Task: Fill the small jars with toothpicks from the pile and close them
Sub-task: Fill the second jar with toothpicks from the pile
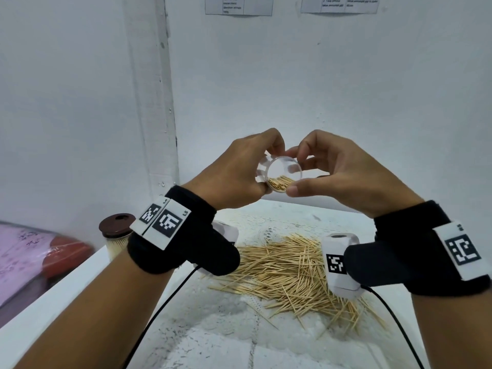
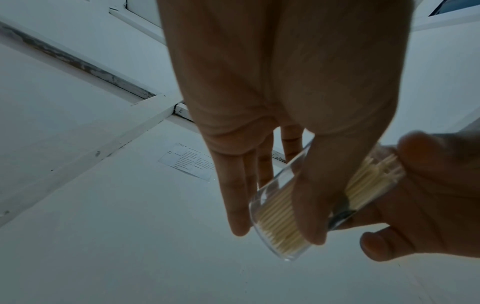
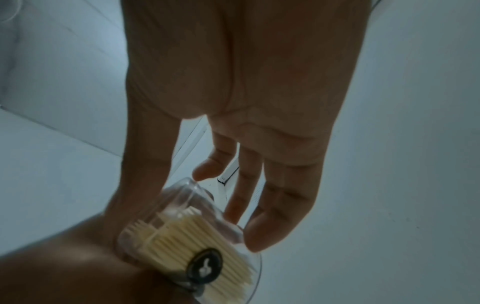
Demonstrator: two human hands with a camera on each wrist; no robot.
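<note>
Left hand (image 1: pixel 234 166) gripped clear jar (image 1: pixel 283 174), part-filled with toothpicks; right hand (image 1: pixel 332 171) pinched its mouth, likely steadying it for filling. Pile (image 1: pixel 290 272) mid-desk.

Toothpick-filled clear jar (image 3: pixel 192 242) between fingers (image 3: pixel 272 224)

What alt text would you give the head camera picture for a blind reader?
Two hands, left hand and right hand, hold up a small clear jar partly filled with toothpicks. Below, a toothpick pile lies on a white table.
</note>
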